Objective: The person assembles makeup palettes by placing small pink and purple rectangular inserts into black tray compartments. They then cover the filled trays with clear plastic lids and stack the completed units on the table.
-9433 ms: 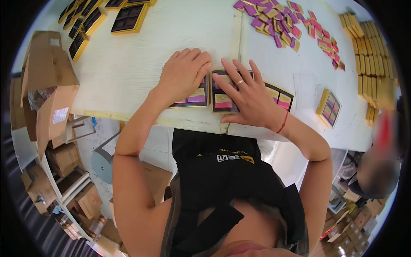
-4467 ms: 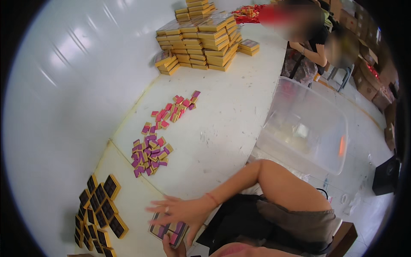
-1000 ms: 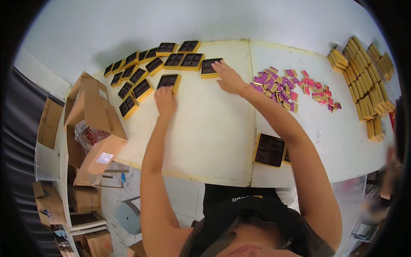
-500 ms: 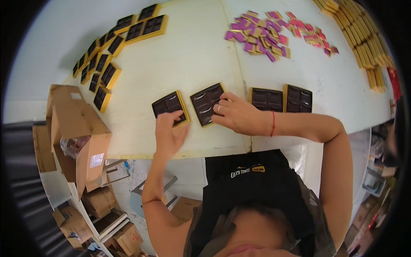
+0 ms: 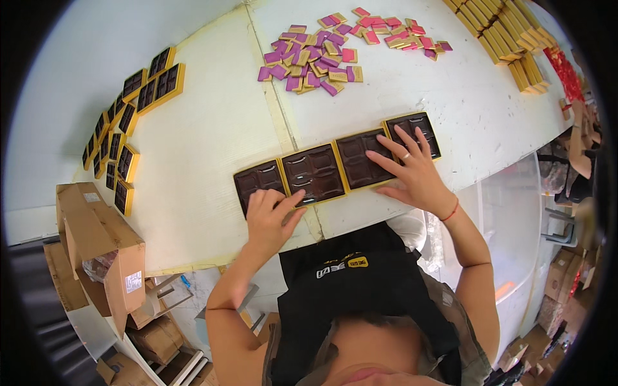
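Observation:
Several flat yellow-gold boxes with dark brown compartment trays stand side by side in a slightly slanting row near the table's front edge. My left hand (image 5: pixel 271 219) rests at the lower edge of the leftmost box (image 5: pixel 259 180), its index finger reaching onto the second box (image 5: pixel 315 168). Spread across the third box (image 5: pixel 355 153) and the rightmost box (image 5: pixel 430 132) are the fingers of my right hand (image 5: pixel 418 172), its thumb below the row. Neither hand grips anything. The tray compartments I can see hold nothing, though my fingers cover some of them.
A pile of small purple-and-gold wrapped squares (image 5: pixel 306 61) lies beyond the row, with pink ones (image 5: pixel 386 27) to its right. Stacked gold boxes (image 5: pixel 502 35) fill the far right. More tray boxes (image 5: pixel 147 90) stand at left, behind an opened carton (image 5: pixel 103 225).
The boxes, earlier apart and tilted, now adjoin in one row. My right hand has moved right and spread out; my left hand stays at the leftmost box. The view has shifted rightward.

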